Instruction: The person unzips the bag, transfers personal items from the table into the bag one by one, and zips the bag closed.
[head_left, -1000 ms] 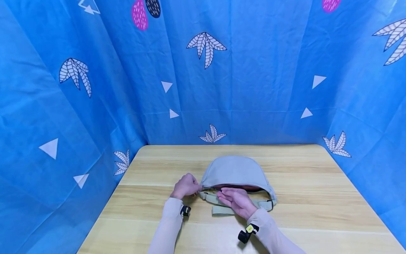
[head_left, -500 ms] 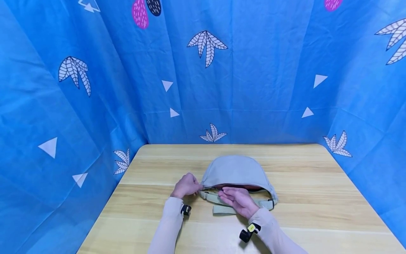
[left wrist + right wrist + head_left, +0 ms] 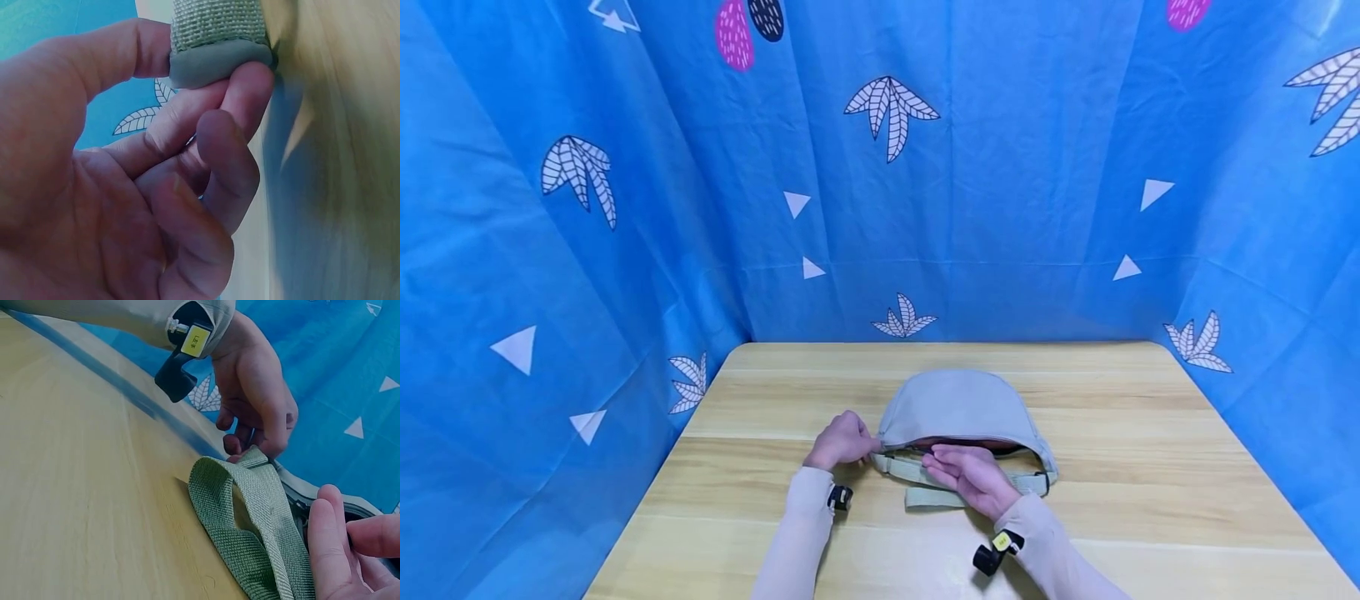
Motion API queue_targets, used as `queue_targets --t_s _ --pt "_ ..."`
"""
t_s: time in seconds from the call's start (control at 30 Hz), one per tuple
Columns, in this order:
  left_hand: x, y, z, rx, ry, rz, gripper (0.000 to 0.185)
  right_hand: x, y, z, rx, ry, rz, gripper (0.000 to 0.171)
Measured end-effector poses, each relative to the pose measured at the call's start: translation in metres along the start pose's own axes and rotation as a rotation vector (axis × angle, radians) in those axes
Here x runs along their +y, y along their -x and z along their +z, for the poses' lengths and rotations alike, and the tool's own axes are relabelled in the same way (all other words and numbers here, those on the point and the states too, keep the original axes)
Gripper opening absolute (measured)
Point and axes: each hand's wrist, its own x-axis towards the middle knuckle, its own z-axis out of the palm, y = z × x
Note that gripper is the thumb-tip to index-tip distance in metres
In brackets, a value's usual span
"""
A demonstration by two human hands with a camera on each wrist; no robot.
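Observation:
A light grey waist bag (image 3: pixel 958 407) lies on the table with its curved side away from me. Along its near edge the zipper opening gapes, showing a reddish-brown lining (image 3: pixel 992 443). My left hand (image 3: pixel 842 438) pinches the bag's left end; in the left wrist view thumb and forefinger hold the grey-green corner (image 3: pixel 215 62) below woven webbing, the other fingers loosely curled. With thumb and fingers together, my right hand (image 3: pixel 972 477) pinches at the zipper, the pull mostly hidden between them. The green webbing strap (image 3: pixel 250 519) lies in a loop beneath the right hand.
The pale wooden table (image 3: pixel 1150 467) surrounds the bag. Blue patterned curtains (image 3: pixel 1022 167) hang behind it and at both sides. Black wrist cameras sit on both sleeves. A loose strap end (image 3: pixel 934 498) lies toward the table's near side.
My right hand has shifted slightly to the right along the bag's opening. The left hand stays at the bag's left end, and the bag has hardly moved.

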Motion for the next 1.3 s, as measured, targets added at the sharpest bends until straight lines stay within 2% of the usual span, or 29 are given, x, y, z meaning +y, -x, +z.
queue_targets --t_s 0.17,0.3,0.43,0.57,0.73,0.87,1.1,1.3 --pt "0.001 0.002 -0.001 -0.025 0.016 0.011 0.028 0.001 0.001 -0.002 -0.003 0.005 -0.007 0.024" --pt "0.005 0.004 -0.003 -0.037 -0.026 0.021 0.025 0.001 0.001 -0.001 -0.004 0.02 0.005 0.024" --pt "0.011 0.009 -0.005 -0.011 -0.097 0.047 0.028 0.002 0.0 0.001 0.009 0.033 0.004 0.025" --pt "0.015 0.011 -0.001 0.012 -0.165 0.056 0.04 0.003 0.0 0.003 0.023 0.047 0.012 0.027" --pt "0.016 0.006 0.008 0.074 -0.238 0.079 0.055 0.005 0.004 0.005 -0.02 0.069 0.014 0.028" --pt "0.02 0.007 0.008 0.111 -0.276 0.087 0.051 0.007 0.004 0.007 -0.014 0.083 0.015 0.028" --pt "0.021 0.007 0.009 0.126 -0.285 0.079 0.05 0.007 0.004 0.007 0.038 0.071 0.011 0.026" --pt "0.018 0.005 0.01 0.124 -0.266 0.071 0.052 0.004 0.006 0.006 0.032 0.051 0.007 0.034"
